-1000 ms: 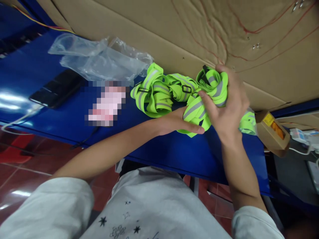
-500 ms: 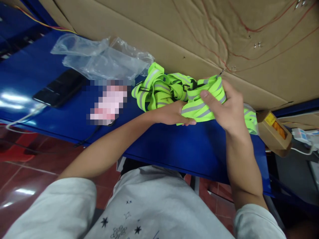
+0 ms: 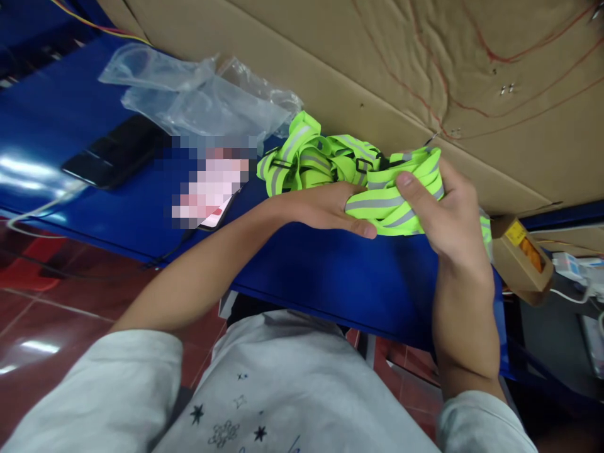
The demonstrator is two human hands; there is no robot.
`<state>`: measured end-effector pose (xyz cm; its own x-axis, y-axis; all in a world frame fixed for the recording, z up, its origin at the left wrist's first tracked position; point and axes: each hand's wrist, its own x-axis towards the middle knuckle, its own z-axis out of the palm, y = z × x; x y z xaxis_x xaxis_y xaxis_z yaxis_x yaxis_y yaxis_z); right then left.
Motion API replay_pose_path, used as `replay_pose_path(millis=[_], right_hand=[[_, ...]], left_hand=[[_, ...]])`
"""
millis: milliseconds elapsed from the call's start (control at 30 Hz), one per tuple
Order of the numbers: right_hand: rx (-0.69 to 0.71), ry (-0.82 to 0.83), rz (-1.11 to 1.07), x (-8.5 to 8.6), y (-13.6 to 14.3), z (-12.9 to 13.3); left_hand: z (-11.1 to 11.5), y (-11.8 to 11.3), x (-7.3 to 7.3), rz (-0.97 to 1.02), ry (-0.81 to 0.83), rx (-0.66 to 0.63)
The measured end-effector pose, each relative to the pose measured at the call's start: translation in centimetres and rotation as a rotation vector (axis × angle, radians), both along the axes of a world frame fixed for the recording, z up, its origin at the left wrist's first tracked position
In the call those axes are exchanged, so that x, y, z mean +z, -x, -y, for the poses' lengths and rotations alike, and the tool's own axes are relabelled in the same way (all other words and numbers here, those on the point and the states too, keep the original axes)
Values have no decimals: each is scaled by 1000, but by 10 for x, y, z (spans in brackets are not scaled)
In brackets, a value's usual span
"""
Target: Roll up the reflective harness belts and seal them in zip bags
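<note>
A coiled bundle of neon-yellow reflective strap (image 3: pixel 394 204) with silver stripes is between my two hands above the blue table. My right hand (image 3: pixel 453 214) grips its right end, thumb pressed on the front and fingers behind. At the left end my left hand (image 3: pixel 325 207) reaches into the loops; its thumb shows below them, while the other fingers are mostly hidden by the strap. Just behind lies a loose heap of the same strapping (image 3: pixel 311 157), with black buckles (image 3: pixel 362 165) on it.
Clear plastic bags (image 3: pixel 202 94) lie along the cardboard wall (image 3: pixel 302 56). A dark phone (image 3: pixel 116 154) and a blurred-out phone (image 3: pixel 214 189) rest on the blue table (image 3: pixel 321 270). To the right stands a small cardboard box (image 3: pixel 521 258), beside more wrapped yellow strap (image 3: pixel 486 233).
The bundle and both hands have shifted slightly right in view, as the whole scene has moved a little. The left thumb lies more stretched out along the bundle's lower edge.
</note>
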<state>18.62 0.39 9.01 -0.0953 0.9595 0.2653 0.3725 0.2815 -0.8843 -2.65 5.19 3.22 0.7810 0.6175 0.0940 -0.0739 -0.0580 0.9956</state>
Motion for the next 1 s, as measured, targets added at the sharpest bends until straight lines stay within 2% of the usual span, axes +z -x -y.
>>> replay_pose_path(millis=[133, 200, 333, 433, 533, 600, 700, 767, 800, 867, 1000], right_hand=[[12, 56, -57, 0, 1, 3], [14, 116, -118, 0, 2, 3], [65, 267, -224, 2, 1, 2], [117, 359, -281, 3, 1, 1], [98, 370, -340, -1, 3, -3], [36, 336, -396, -5, 6, -6], [-64, 278, -473, -13, 15, -10], [-128, 250, -494, -18, 23, -11], [-159, 228, -487, -21, 27, -11], [-239, 146, -450, -29, 34, -10], [-402, -55, -343, -45, 42, -10]], left_hand=[[-3, 8, -2, -68, -60, -125], [-2, 8, -1, -98, -78, -140], [2, 1, -1, -83, -53, -71], [7, -7, -4, 8, 15, -4], [10, -19, -11, 204, 120, 147], [13, -26, -13, 326, 93, 360], [18, -31, -12, 365, -138, 750], [23, -29, -9, 296, -325, 929], [25, -28, -8, 245, -392, 965], [28, -26, -9, 176, -442, 960], [30, -36, -15, 264, -281, 820]])
